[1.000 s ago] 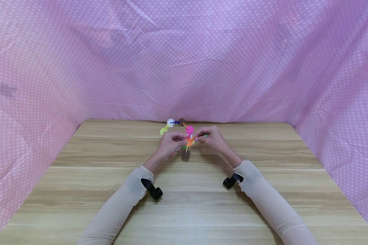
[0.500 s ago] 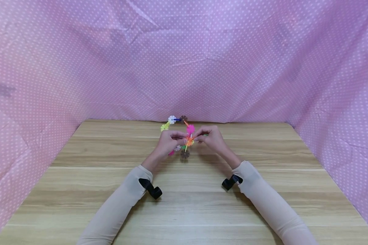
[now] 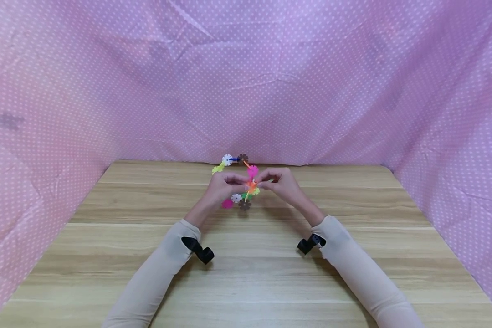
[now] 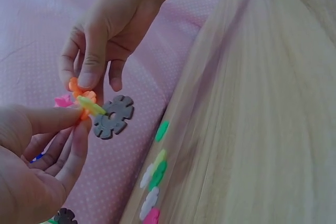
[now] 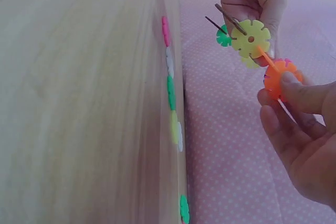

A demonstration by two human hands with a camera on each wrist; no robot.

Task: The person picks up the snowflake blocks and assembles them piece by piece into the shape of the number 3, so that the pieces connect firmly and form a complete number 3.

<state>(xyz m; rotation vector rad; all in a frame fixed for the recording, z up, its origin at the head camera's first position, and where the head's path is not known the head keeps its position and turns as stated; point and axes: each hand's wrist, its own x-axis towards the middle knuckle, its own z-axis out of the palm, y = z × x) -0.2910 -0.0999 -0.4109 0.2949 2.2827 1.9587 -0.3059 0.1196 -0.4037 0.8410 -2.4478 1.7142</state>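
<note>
A chain of bright plastic snowflake discs hangs in the air over the far middle of the wooden table. My left hand pinches it from the left, and my right hand pinches it from the right at the orange disc. In the right wrist view my left hand holds the part with the yellow disc and a green disc. In the left wrist view a brown disc dangles just below the orange disc, between my left hand and right hand.
Several loose discs lie in a row along the table's far edge, against the pink dotted cloth that walls the table on three sides. Black wrist cameras sit on both beige sleeves.
Both hands have lifted slightly. The disc chain has turned, so its lower pink, white and brown discs now hang further left, under my left hand.
</note>
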